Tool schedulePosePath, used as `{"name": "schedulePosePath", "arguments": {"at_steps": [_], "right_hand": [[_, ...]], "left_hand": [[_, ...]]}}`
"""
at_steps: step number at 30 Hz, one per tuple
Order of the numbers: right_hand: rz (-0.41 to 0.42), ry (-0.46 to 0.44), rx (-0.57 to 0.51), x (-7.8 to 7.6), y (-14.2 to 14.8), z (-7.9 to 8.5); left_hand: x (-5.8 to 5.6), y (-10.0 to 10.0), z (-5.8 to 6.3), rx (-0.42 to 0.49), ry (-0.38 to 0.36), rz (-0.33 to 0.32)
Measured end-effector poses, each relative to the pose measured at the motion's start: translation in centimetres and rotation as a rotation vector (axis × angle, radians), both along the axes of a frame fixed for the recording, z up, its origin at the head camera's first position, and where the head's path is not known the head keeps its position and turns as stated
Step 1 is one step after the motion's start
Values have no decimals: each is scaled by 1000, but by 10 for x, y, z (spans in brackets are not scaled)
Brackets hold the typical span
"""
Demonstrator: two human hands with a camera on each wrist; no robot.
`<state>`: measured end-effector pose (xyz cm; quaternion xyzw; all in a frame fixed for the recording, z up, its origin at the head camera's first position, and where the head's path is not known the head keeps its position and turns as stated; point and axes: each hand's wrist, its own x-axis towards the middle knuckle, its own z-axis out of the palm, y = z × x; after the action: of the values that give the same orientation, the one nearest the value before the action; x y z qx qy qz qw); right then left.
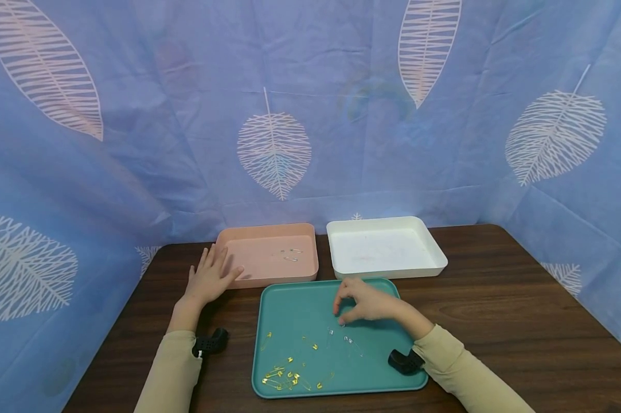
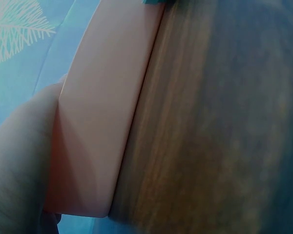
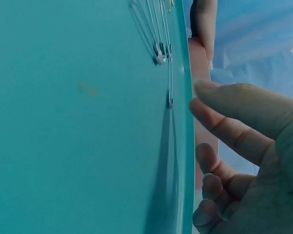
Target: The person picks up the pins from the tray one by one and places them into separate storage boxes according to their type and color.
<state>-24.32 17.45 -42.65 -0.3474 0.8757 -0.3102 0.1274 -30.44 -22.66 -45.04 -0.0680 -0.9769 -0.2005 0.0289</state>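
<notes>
"Three trays sit on the brown worktop (image 1: 496, 275); where are the safety pins?"

"Most are in the green tray (image 1: 300, 304), at the lower middle of the head view. Gold pins (image 1: 296, 378) bunch toward its lower left corner (a few lie apart from the heap), and silver pins (image 1: 348, 340) lie near its middle."

"What about the right hand (image 1: 367, 301)?"

"It's just above those silver ones, fingers bent. In the right wrist view the thumb and forefinger are parted, so it isn't gripping a pin."

"And the left hand (image 1: 207, 281)?"

"Left of centre, resting at the left end of the pink tray (image 1: 253, 252), its fingers straight and spread. A few more silver pins lie in the right half of that tray."

"The white tray (image 1: 382, 246)?"

"Just right of the pink one, above the green tray's upper right corner."
</notes>
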Motion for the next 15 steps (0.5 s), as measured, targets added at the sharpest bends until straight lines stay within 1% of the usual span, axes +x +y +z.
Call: {"name": "schedulePosePath", "arguments": {"at_steps": [7, 15], "right_hand": [[33, 28, 84, 5, -4, 1], [27, 72, 110, 9, -7, -1]], "left_hand": [[-1, -1, -2, -1, 13, -2], [-1, 0, -2, 5, 11, -5]]}}
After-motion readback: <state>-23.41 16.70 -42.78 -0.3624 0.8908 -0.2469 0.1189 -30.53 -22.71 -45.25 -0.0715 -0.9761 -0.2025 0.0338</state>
